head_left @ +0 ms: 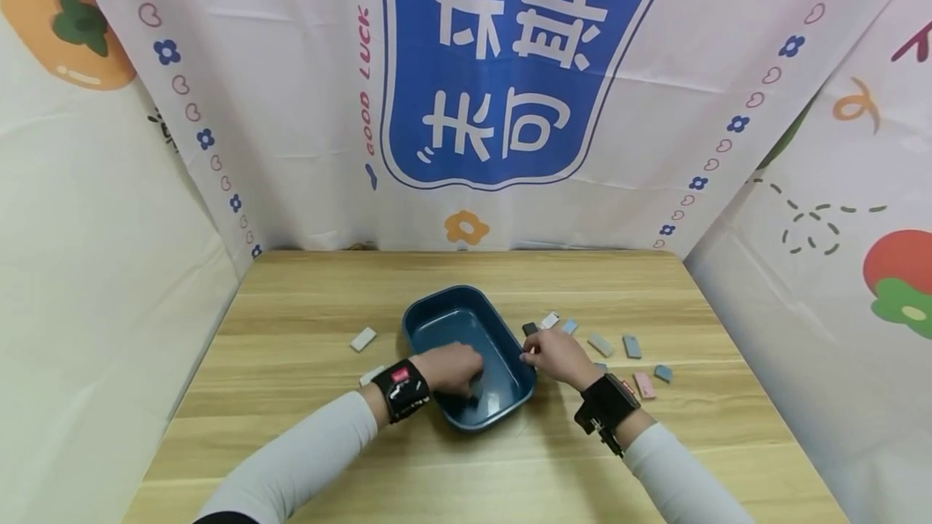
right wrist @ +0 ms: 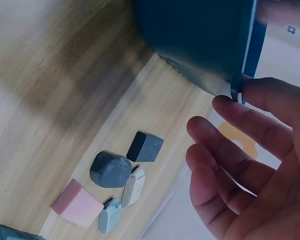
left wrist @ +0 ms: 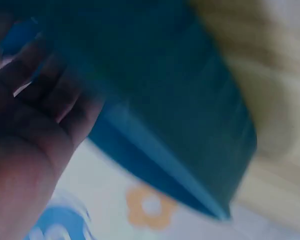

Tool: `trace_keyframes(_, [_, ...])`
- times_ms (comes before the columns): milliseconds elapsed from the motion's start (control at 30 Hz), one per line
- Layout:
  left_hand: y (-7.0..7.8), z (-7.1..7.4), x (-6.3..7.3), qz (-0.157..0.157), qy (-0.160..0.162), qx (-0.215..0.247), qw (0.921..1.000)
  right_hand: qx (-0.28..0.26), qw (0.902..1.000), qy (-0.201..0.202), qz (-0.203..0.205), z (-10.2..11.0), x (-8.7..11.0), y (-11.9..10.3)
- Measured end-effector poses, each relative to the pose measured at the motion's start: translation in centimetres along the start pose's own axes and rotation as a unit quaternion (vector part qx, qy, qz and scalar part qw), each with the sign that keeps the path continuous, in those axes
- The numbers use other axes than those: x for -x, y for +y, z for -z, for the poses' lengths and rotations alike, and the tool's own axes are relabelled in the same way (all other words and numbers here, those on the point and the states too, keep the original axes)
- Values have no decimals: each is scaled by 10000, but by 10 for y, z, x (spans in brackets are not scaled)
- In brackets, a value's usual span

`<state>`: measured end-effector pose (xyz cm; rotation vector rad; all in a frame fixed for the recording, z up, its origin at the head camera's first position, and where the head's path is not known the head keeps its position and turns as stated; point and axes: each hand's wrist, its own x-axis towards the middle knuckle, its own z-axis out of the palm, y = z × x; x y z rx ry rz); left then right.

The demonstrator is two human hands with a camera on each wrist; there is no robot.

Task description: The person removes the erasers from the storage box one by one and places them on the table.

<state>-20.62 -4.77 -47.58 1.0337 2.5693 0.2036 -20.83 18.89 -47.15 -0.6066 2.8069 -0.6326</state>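
Observation:
A dark blue rectangular bin (head_left: 455, 330) stands mid-table between the two hands. My right hand (head_left: 557, 356) pinches its right rim between thumb and forefinger, clearest in the right wrist view, where the other fingers are loosely bent. My left hand (head_left: 450, 368) reaches over the left rim into the bin, fingers pointing down. A dark patch lies beneath those fingertips, and whether they hold anything is hidden. In the left wrist view, the left palm (left wrist: 32, 135) is dim and blurred against the bin wall (left wrist: 165, 85).
Several small eraser-like blocks lie right of the bin, including a pink one (head_left: 644, 385), a blue-grey one (head_left: 632, 346) and a black one (right wrist: 145, 147). A white block (head_left: 362, 338) is left of the bin; another (head_left: 371, 375) is partly covered by the left wrist. Printed cloth hangs behind.

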Motion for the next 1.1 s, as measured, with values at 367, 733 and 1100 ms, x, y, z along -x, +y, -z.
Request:
trace_keyframes(367, [-111,50,78,2106,1720,1259,9541,87,9998,92,179,2,4,5])
trace_keyframes(733, [-167,-22,132,3251,1872,1177,9194,-80,9997,51,217,-4,4,1])
trace_keyframes(1100, [-164,-30,130,3348,2048,1277,9109,-186,9995,148,198,-1,4,7])
